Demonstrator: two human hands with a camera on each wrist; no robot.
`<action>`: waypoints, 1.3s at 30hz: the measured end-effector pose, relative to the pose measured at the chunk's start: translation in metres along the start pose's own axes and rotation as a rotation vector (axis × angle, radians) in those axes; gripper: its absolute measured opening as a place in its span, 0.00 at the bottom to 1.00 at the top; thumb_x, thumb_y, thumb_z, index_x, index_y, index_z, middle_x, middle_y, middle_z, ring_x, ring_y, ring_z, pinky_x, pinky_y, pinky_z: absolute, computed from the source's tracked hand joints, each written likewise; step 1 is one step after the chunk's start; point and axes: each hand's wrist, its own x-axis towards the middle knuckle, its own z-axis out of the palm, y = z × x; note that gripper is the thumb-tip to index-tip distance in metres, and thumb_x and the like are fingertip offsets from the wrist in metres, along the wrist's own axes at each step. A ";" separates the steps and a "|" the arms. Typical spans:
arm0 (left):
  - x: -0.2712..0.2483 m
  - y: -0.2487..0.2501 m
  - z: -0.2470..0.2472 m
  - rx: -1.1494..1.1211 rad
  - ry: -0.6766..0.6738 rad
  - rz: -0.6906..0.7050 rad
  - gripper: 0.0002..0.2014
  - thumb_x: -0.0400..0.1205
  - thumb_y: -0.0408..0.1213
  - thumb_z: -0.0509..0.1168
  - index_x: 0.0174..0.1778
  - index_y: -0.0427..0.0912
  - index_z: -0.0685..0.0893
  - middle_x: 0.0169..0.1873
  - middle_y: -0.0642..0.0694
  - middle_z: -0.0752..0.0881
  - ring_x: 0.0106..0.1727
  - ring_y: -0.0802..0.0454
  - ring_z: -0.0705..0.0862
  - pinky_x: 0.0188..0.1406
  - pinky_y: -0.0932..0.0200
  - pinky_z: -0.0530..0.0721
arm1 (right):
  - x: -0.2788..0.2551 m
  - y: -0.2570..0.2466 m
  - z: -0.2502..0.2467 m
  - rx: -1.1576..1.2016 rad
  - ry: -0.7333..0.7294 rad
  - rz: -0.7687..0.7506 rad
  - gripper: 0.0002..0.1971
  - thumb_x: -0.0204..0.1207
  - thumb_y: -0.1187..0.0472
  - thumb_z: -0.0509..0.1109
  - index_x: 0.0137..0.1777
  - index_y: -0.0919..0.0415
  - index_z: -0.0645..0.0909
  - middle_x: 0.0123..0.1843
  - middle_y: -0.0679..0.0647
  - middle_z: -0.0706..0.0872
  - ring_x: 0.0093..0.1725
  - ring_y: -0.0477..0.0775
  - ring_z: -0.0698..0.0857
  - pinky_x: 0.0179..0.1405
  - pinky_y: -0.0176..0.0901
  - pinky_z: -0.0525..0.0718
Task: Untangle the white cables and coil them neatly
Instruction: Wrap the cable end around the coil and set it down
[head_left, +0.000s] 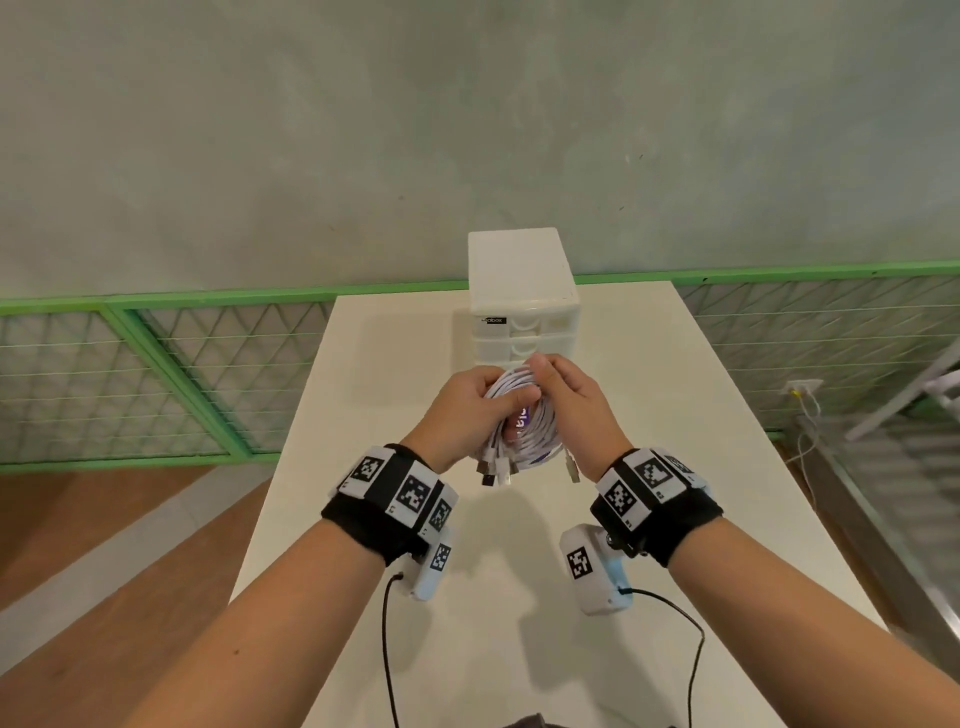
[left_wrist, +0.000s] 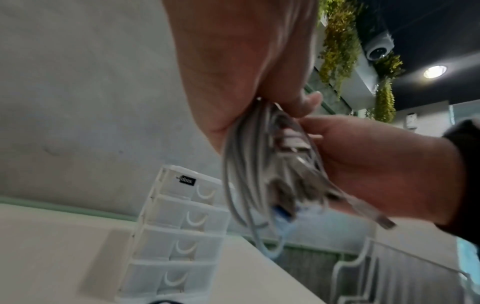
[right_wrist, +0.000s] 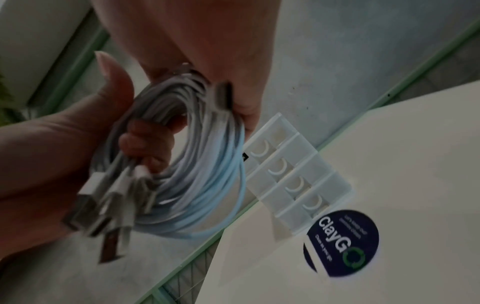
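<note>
A coiled bundle of white cables (head_left: 535, 434) hangs in the air above the white table (head_left: 675, 519), held between both hands. My left hand (head_left: 496, 400) grips the coil's left side, thumb across the strands. My right hand (head_left: 545, 376) pinches the top of the coil from the right. Several USB plugs (head_left: 493, 470) dangle below the left hand, and one plug (head_left: 571, 470) hangs by the right wrist. In the right wrist view the left fingers (right_wrist: 145, 139) pass through the coil (right_wrist: 207, 181). The left wrist view shows the cables (left_wrist: 246, 181) blurred between both palms.
A white plastic drawer box (head_left: 519, 291) stands on the table just beyond the hands, several drawers high (left_wrist: 182, 236). A round dark sticker (right_wrist: 342, 240) lies on the tabletop near it. A green mesh fence (head_left: 156, 374) runs behind the table.
</note>
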 end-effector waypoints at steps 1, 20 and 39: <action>0.000 0.000 0.004 0.002 0.048 0.017 0.10 0.79 0.43 0.70 0.45 0.39 0.85 0.23 0.53 0.83 0.23 0.56 0.80 0.29 0.61 0.80 | -0.002 0.000 0.004 0.041 0.033 0.013 0.17 0.83 0.54 0.59 0.52 0.69 0.81 0.44 0.61 0.84 0.42 0.53 0.83 0.41 0.37 0.83; 0.055 0.002 0.041 -0.235 -0.005 -0.073 0.23 0.84 0.54 0.59 0.40 0.37 0.87 0.30 0.39 0.87 0.29 0.49 0.85 0.35 0.58 0.86 | 0.059 0.005 -0.039 -0.201 0.315 -0.100 0.09 0.77 0.53 0.67 0.36 0.51 0.84 0.26 0.40 0.82 0.29 0.41 0.79 0.36 0.44 0.78; 0.157 -0.110 0.062 -0.421 0.260 -0.783 0.08 0.86 0.35 0.59 0.40 0.41 0.76 0.27 0.45 0.81 0.14 0.57 0.81 0.14 0.68 0.75 | 0.178 0.020 -0.116 -1.137 -0.164 -0.065 0.23 0.78 0.35 0.55 0.71 0.36 0.71 0.56 0.52 0.89 0.60 0.54 0.84 0.54 0.47 0.79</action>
